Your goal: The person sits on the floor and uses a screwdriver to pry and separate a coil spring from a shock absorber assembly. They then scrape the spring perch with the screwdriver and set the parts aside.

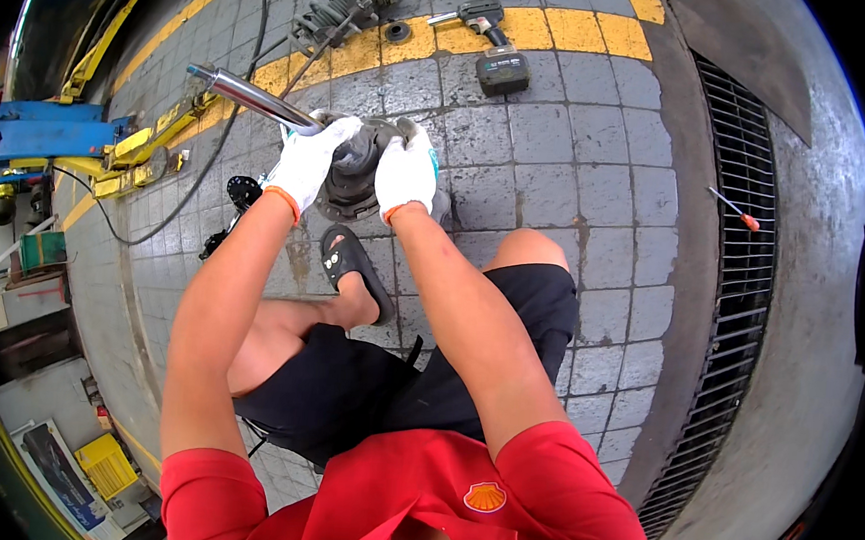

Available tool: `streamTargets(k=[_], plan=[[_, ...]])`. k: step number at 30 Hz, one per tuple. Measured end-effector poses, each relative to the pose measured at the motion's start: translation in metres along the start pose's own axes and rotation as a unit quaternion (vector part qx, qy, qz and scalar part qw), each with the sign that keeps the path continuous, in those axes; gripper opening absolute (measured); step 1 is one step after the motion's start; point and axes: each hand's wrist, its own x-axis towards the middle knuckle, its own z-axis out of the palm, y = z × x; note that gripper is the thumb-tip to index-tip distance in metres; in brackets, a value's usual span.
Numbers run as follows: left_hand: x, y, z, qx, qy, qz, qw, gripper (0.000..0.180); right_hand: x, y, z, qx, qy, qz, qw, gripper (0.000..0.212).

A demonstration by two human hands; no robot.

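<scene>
In front of my knees, both white-gloved hands are closed around a car suspension piece. A shiny shock absorber (259,99) slants up to the left, with a bluish tip at its far end. My left hand (304,164) is wrapped round its lower end, thumb against the dark round strut part (357,154) between my hands. My right hand (407,171) grips the right side of that dark part. A wide dark disc (345,202) shows underneath, and whether it joins the part above I cannot tell. My palms hide the places where they grip.
Ahead on the tiled floor lie a coil-spring strut (342,11), a dark ring (397,32) and a cordless power tool (486,21). A screwdriver (737,211) rests at the drain grate (744,262). To the left are a black cable (223,145) and a yellow lift arm (144,160).
</scene>
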Motion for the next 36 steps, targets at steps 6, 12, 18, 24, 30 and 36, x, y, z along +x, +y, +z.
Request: streamTargets(k=[6,12,18,24,30,36], plan=[[0.025,-0.016,-0.037,-0.129,0.054,-0.049,0.989,0.024,-0.006,0.007,0.032,-0.031,-0.030,-0.049,0.998,0.052],[0.081,-0.059,-0.055,-0.156,0.103,-0.086,0.978,0.022,-0.001,0.011,0.034,0.007,-0.166,0.049,0.985,0.079],[0.128,-0.125,-0.035,-0.012,0.038,-0.112,0.993,0.047,0.013,0.076,0.042,0.005,-0.092,0.033,0.995,0.084],[0.118,-0.155,0.029,0.073,0.009,-0.022,0.997,0.061,0.040,0.115,0.001,0.054,0.036,0.095,0.993,0.075],[0.064,-0.175,0.076,0.310,-0.091,0.255,0.912,0.037,0.060,0.152,-0.022,0.087,0.130,0.131,0.979,0.077],[0.058,-0.172,0.089,0.459,-0.111,0.267,0.840,0.032,0.056,0.104,-0.048,-0.148,-0.003,0.189,0.971,0.080]])
